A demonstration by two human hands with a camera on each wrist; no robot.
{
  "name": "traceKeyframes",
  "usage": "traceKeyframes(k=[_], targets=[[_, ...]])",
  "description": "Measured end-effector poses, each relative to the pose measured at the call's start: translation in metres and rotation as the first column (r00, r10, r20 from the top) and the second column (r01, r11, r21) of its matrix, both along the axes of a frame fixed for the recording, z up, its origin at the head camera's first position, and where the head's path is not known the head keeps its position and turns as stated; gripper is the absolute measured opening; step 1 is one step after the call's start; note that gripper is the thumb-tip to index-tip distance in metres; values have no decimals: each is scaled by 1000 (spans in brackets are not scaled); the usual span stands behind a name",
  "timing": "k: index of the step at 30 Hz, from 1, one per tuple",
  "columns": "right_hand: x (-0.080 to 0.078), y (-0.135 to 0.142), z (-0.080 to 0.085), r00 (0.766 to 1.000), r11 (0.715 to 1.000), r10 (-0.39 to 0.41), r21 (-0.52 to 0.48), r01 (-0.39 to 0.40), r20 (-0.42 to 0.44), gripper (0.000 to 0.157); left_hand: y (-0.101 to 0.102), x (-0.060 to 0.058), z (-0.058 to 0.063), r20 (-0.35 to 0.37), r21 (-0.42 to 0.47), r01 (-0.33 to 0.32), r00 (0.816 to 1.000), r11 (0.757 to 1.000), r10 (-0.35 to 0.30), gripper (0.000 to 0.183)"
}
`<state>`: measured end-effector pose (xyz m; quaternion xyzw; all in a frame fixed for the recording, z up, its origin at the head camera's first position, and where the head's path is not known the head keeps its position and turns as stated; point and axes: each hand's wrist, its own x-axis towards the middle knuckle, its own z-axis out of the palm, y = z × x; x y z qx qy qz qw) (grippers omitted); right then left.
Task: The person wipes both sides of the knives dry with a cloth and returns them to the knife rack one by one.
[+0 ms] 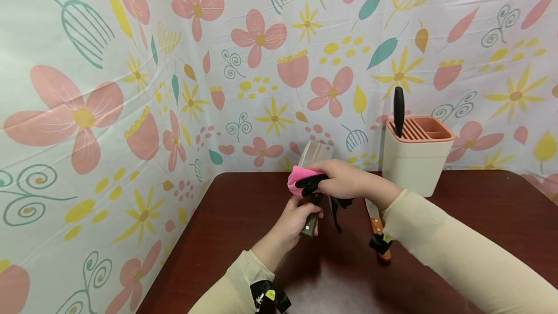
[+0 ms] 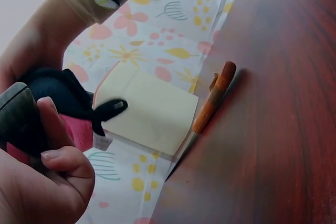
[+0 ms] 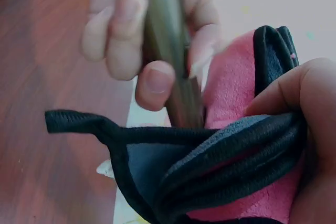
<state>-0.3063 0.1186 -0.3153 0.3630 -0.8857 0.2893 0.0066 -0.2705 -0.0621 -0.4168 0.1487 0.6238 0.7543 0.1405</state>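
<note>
A cleaver (image 1: 318, 151) is held up over the table, its broad blade pointing toward the wall. My left hand (image 1: 294, 219) grips its dark handle (image 3: 165, 30), fingers wrapped round it. In my right hand (image 1: 344, 178) is a folded pink cloth with black edging (image 1: 299, 179), held against the cleaver near where blade meets handle. The cloth and hand cover the lower part of the blade. Seen from the right wrist, the cloth (image 3: 228, 87) lies in several folds, with a black loop hanging off toward the handle.
A cream knife block (image 1: 410, 168) with a pink slotted top stands at the back right, a black-handled utensil (image 1: 398, 110) upright in it. In front lies a knife with a wooden handle (image 2: 214, 98), partly hidden by the right forearm in the head view. Patterned fabric hangs behind the dark table (image 1: 235, 207).
</note>
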Motion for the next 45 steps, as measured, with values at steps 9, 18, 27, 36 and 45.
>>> traceKeyframes(k=[9, 18, 27, 36, 45], targets=[[-9, 18, 19, 972, 985, 145, -116, -125, 187, 25, 0, -3, 2, -38, 15, 13, 999, 1000, -13, 44], [-28, 34, 61, 995, 993, -66, -95, 73, 77, 38, -1, -3, 3, -28, 2, -9, 1000, 1000, 9, 35], [-68, 24, 43, 929, 942, -335, -45, 332, -156, 41, 1, -3, 1, -36, 8, -10, 999, 1000, 10, 40], [-85, 0, 9, 919, 924, -343, 108, 367, -193, 71, 2, -3, 3, -55, -22, 18, 998, 1000, -19, 37], [-79, -13, 4, 923, 922, -304, 173, 347, -234, 74, 1, -4, 1, -68, 1, 8, 998, 1000, -8, 33]])
